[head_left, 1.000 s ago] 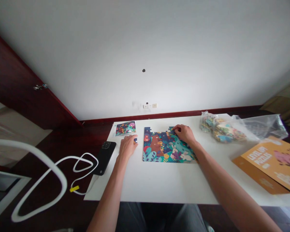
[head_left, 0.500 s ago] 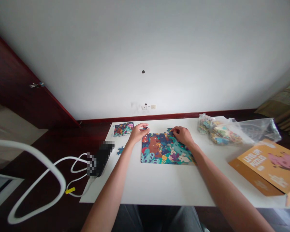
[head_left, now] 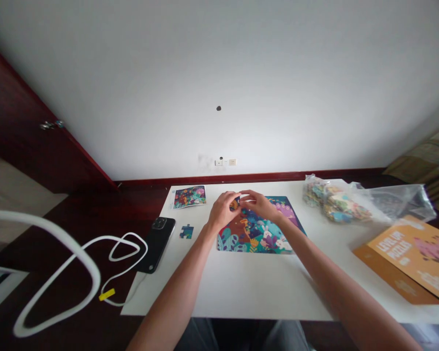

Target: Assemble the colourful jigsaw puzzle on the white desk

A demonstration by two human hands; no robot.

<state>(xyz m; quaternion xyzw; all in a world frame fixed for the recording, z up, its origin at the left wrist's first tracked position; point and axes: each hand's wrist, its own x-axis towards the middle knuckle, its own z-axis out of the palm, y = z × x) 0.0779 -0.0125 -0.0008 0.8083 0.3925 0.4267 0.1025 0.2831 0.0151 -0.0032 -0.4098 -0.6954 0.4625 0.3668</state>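
Note:
My left hand (head_left: 221,210) is closed on a puzzle piece (head_left: 235,203) with dark and orange print, above the upper left part of the jigsaw puzzle (head_left: 254,241). My right hand (head_left: 261,206) reaches in from the right, and its thumb and fingertips pinch the same piece at its right edge. Beneath both hands lies the jigsaw, printed with rabbits, a bear and leaves; its upper middle is hidden by the hands. A loose blue-green puzzle piece (head_left: 186,231) rests on the table left of my left forearm.
On the white table (head_left: 241,292), a picture sheet (head_left: 189,197) lies back left and a black phone (head_left: 156,245) near the left edge. White cable (head_left: 91,265) loops beside it. Plastic bags of pieces (head_left: 342,202) and an orange puzzle box (head_left: 406,258) occupy the right.
My right hand has moved left from the puzzle's upper right edge to meet my left hand. My left hand has shifted slightly right and lower. The view has moved a little.

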